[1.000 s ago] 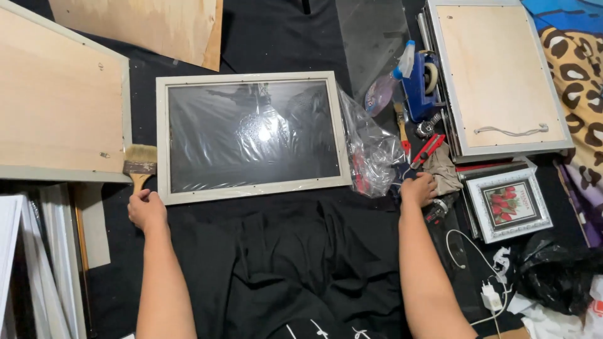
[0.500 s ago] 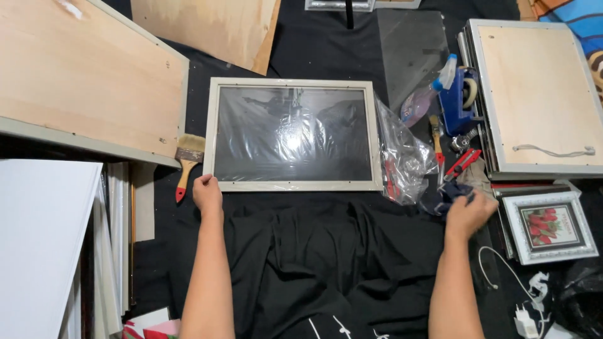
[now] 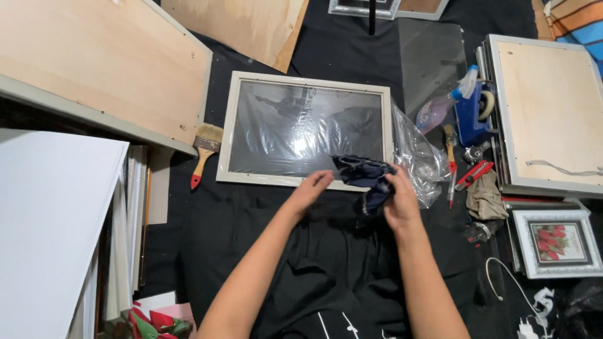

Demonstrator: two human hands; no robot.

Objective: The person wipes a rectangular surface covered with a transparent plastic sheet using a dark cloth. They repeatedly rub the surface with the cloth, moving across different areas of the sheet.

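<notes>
Dark cloth (image 3: pixel 367 179) sits bunched at the near right edge of the pale picture frame (image 3: pixel 308 130), its folds hard to make out. The right hand (image 3: pixel 399 201) is clamped on it; the left hand (image 3: pixel 309 191), fingers apart, seems just short of touching. Black fabric (image 3: pixel 251 232) covers the bench. A paintbrush (image 3: pixel 204 150) lies left, crumpled clear plastic (image 3: pixel 421 160) right.

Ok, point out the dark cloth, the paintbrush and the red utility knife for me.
dark cloth (image 3: pixel 367 179), head view, on the bunched middle held by the right hand.
paintbrush (image 3: pixel 208 138), head view, on the bristles.
red utility knife (image 3: pixel 475 174), head view, on the middle of its body.
</notes>
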